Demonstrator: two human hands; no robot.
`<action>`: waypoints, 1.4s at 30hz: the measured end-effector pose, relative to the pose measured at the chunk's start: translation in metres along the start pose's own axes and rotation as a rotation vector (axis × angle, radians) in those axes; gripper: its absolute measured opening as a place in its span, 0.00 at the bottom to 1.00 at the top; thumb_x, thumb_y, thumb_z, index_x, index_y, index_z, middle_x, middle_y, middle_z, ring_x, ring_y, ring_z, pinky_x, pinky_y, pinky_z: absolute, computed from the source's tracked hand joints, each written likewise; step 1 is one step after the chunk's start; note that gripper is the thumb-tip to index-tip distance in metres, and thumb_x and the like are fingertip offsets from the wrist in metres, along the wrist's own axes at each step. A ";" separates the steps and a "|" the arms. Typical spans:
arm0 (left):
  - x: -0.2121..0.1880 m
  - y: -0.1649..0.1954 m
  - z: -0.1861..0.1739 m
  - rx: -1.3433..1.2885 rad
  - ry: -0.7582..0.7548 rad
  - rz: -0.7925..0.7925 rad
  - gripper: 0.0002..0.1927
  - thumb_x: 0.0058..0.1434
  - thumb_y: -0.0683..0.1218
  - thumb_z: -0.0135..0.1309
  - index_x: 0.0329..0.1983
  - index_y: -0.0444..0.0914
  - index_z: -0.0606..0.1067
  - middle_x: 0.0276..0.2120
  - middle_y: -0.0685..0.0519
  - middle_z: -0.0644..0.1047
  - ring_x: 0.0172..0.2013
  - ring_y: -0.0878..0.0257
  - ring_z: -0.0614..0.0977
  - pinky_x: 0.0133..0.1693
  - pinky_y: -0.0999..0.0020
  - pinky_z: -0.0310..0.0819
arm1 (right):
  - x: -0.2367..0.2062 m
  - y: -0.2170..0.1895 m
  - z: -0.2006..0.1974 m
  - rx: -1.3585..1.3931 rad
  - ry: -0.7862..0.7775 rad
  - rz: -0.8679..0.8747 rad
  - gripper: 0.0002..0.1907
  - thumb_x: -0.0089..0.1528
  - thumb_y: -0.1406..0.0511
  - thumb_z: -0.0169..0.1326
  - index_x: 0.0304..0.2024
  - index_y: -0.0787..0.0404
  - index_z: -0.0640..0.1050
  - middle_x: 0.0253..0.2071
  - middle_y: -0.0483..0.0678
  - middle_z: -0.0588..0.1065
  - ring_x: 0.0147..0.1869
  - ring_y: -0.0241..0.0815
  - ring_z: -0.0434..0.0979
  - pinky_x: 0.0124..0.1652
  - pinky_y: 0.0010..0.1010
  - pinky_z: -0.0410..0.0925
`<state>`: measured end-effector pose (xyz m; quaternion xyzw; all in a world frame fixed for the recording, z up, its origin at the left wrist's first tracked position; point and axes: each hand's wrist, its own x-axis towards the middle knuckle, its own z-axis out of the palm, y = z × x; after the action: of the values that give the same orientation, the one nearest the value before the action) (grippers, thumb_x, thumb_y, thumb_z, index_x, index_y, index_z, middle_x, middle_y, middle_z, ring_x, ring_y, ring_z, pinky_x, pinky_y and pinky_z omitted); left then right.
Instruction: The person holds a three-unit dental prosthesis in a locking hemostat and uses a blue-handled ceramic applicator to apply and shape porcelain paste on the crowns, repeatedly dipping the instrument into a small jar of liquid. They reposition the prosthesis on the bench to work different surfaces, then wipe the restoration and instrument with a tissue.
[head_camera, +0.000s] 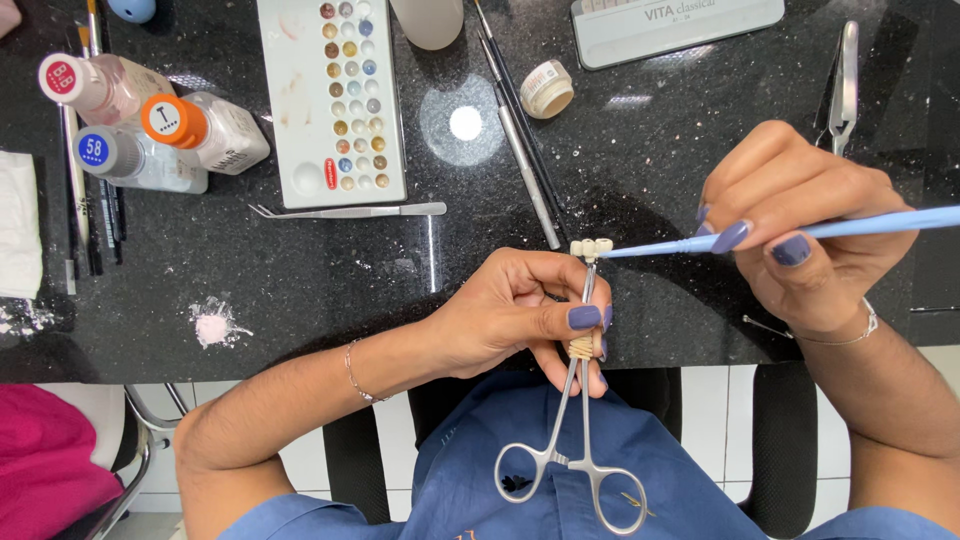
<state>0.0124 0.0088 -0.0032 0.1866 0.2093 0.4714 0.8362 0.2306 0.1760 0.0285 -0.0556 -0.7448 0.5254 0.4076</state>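
While the left hand (520, 315) pinches the shaft of a pair of silver steel scissor-handled forceps (578, 420) between thumb and fingers, the forceps' tip clamps one small cream-coloured row of teeth (591, 246) just above the near edge of the black speckled desk (300, 290). The right hand (800, 240) has its fingers pressed together around one long light-blue brush (800, 232), whose point touches the tooth piece from the right. The forceps' two finger rings hang free over the blue smock (600, 470).

Toward the far left corner of the desk lie three capped plastic bottles: one pink with a red-and-white cap (95, 85), one white with an orange cap (200, 128), one clear with a blue cap (135, 158). At the far middle sits one white rectangular palette tray (300, 110), its many small round wells holding dabs of brown, blue, grey and yellow colour. Just below it lie one pair of slim metal tweezers (350, 210). Right of the tray lie about three thin dark-handled tools (520, 130) and one small round cream jar (547, 88), lying on its side. A grey flat case (680, 30) rests at the far edge, and one pair of steel tweezers (846, 85) lies near the far right corner. One small heap of pink powder (212, 326) sits near the near left edge.
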 end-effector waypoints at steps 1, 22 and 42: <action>0.000 0.000 0.000 -0.002 -0.001 -0.002 0.11 0.74 0.42 0.54 0.50 0.26 0.73 0.39 0.41 0.79 0.40 0.47 0.87 0.38 0.65 0.87 | 0.001 0.000 0.001 0.000 0.000 0.003 0.15 0.71 0.58 0.56 0.37 0.62 0.76 0.34 0.52 0.76 0.37 0.41 0.75 0.32 0.24 0.71; -0.001 -0.002 0.000 -0.004 -0.011 0.006 0.11 0.74 0.41 0.53 0.50 0.26 0.73 0.39 0.40 0.79 0.40 0.47 0.87 0.39 0.64 0.87 | 0.000 0.008 -0.001 -0.030 0.018 -0.015 0.15 0.71 0.57 0.55 0.38 0.61 0.75 0.34 0.52 0.76 0.35 0.40 0.75 0.31 0.24 0.70; 0.000 -0.002 0.000 -0.009 0.003 0.002 0.11 0.74 0.41 0.53 0.50 0.26 0.72 0.38 0.41 0.79 0.40 0.47 0.87 0.38 0.64 0.87 | -0.002 0.005 0.000 -0.018 0.001 -0.019 0.14 0.70 0.58 0.55 0.35 0.61 0.74 0.32 0.52 0.76 0.35 0.40 0.73 0.31 0.24 0.69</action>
<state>0.0137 0.0073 -0.0047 0.1824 0.2082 0.4735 0.8361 0.2307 0.1771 0.0230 -0.0524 -0.7499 0.5147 0.4123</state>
